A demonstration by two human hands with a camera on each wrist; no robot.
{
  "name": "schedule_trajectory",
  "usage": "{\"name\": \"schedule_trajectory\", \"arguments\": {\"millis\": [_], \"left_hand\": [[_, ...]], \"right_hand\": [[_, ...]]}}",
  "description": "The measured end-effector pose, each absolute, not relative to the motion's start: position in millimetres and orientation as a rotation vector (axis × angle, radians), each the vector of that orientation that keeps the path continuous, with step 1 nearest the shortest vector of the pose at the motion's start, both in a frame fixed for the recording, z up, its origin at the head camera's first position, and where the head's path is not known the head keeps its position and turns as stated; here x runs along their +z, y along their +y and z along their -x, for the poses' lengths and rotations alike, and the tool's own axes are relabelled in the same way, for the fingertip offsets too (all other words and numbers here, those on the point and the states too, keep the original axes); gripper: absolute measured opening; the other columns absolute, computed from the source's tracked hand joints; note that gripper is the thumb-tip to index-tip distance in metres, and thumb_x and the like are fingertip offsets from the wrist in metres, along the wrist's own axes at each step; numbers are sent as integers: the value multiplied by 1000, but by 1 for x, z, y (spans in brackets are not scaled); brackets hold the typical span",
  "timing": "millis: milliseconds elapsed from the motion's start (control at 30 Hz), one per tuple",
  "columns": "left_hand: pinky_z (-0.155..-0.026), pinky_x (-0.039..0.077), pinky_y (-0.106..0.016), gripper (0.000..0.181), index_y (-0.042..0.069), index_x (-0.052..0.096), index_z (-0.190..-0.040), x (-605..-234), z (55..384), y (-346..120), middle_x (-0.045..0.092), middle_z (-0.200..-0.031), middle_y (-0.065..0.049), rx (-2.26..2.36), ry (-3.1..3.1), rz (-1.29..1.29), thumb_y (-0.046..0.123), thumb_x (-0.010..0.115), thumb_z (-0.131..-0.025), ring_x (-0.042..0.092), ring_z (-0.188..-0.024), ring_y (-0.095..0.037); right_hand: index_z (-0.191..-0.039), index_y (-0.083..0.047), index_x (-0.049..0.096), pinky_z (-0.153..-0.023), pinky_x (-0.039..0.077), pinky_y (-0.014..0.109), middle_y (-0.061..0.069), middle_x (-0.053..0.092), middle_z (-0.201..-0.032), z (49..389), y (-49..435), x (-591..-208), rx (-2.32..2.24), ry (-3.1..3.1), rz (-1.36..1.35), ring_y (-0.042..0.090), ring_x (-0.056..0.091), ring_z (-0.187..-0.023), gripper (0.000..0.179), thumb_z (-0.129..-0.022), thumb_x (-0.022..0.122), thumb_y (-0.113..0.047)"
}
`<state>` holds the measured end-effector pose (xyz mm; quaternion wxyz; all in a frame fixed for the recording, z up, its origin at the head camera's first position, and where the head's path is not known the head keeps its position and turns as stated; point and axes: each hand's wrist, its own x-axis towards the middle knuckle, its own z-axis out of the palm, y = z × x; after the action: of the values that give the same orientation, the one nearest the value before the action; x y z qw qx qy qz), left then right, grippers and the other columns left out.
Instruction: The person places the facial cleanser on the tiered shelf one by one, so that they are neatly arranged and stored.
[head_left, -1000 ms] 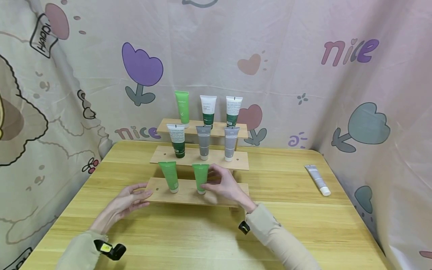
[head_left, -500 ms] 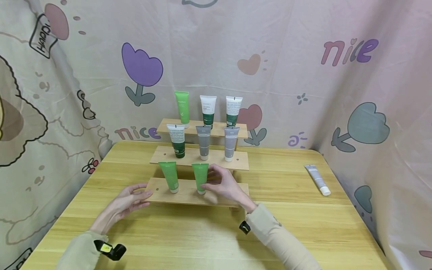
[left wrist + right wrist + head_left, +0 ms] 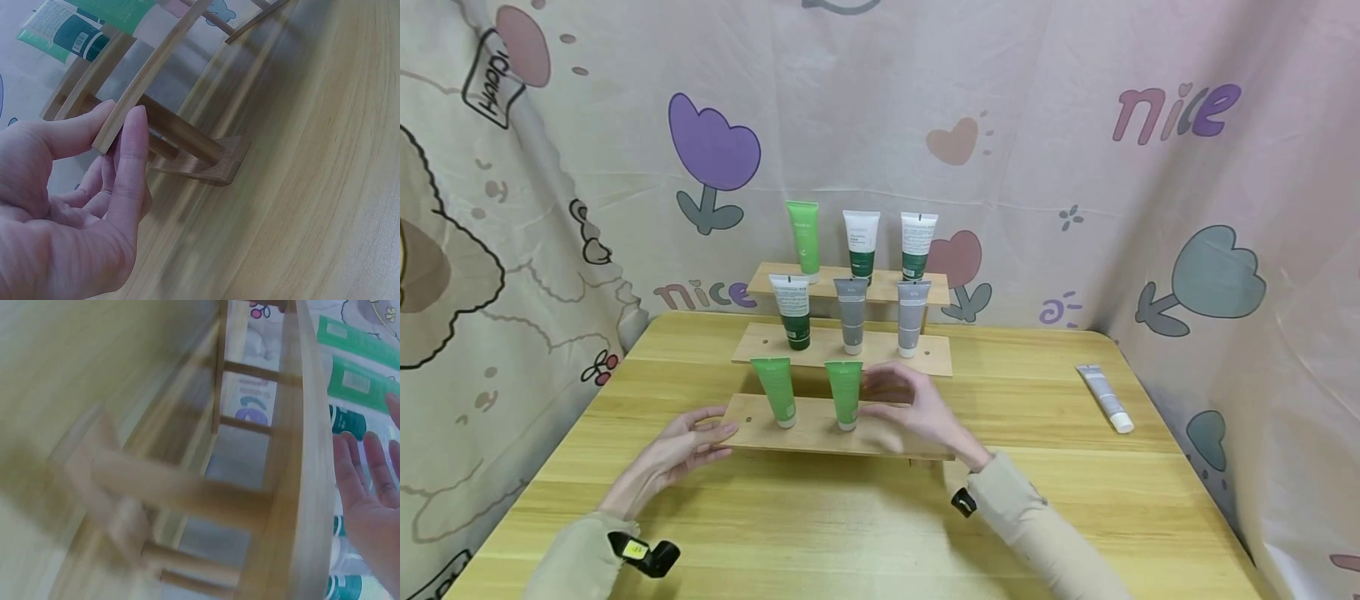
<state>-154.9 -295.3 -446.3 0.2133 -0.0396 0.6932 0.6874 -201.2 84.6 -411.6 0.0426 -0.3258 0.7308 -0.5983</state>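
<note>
My left hand [image 3: 677, 450] grips the left end of the lowest board of a three-step wooden display rack [image 3: 816, 442]. In the left wrist view the thumb and fingers pinch that board's end [image 3: 134, 87]. On the same board stand two green squeeze tubes, caps down: a left tube [image 3: 777, 392] and a right tube [image 3: 845, 393]. Just right of the latter is my right hand [image 3: 928, 412], its fingers spread and apart from the tube. The right wrist view, partly blurred, has the right hand [image 3: 372, 487] with nothing in its fingers, beside the rack.
On the middle board stand a white-and-green tube [image 3: 793, 312] and two grey tubes. The top board bears a green tube [image 3: 806, 237] and two white-and-green ones. A grey tube [image 3: 1105, 398] lies on the wooden table [image 3: 1022, 517] at right. A patterned curtain [image 3: 1037, 167] hangs behind.
My right hand has let go of the right green tube and drawn back a little to the right. That tube stands on the board. My left hand has kept its place.
</note>
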Motion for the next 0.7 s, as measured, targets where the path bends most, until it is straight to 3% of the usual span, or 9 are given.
{"name": "schedule_trajectory", "arguments": {"millis": [100, 233, 300, 467, 567, 700], "left_hand": [[-90, 63, -23, 86, -14, -1, -154, -446, 155, -295, 56, -116, 0, 1909, 1927, 113, 12, 61, -101, 65, -95, -5], [-90, 63, -23, 86, -13, -1, -155, -446, 155, -295, 56, -117, 1, 1909, 1924, 122, 12, 61, -101, 65, -95, -4], [-90, 63, -23, 86, -13, 0, -155, -446, 155, -295, 54, -123, -4, 1902, 1930, 130, 12, 61, -101, 65, -96, -4], [-91, 63, -24, 85, -12, 0, -156, -447, 156, -295, 39, -143, -20, 1883, 1953, 126, 14, 61, -101, 64, -98, -3], [-91, 62, -24, 85, -12, 0, -156, -447, 156, -296, 46, -136, -15, 1897, 1942, 114, 13, 60, -101, 64, -97, -4], [-90, 63, -23, 84, -15, -1, -154, -448, 155, -297, 58, -116, 1, 1918, 1915, 98, 11, 60, -101, 66, -94, -5]], "right_hand": [[-127, 10, 56, -103, 58, 44, 34, 62, -123, 203, 95, -412, -1869, 2238, 1041, 46, 64, -113, 47, -83, 71, 12], [-125, 12, 57, -96, 62, 39, 37, 62, -118, 205, 112, -413, -1915, 2293, 1085, 30, 70, -105, 44, -83, 71, 13], [-124, 12, 58, -93, 64, 34, 35, 64, -114, 207, 121, -414, -1925, 2349, 1097, 20, 71, -100, 43, -83, 72, 12], [-119, 11, 61, -90, 63, 23, 31, 67, -107, 211, 149, -414, -1965, 2488, 1078, 9, 69, -96, 39, -82, 71, 15], [-116, 13, 62, -88, 61, 17, 32, 67, -104, 215, 166, -415, -2010, 2573, 1003, 5, 67, -94, 34, -82, 71, 14], [-111, 15, 64, -82, 61, 13, 35, 65, -101, 223, 191, -420, -2092, 2697, 886, 5, 67, -88, 29, -83, 71, 13]]}}
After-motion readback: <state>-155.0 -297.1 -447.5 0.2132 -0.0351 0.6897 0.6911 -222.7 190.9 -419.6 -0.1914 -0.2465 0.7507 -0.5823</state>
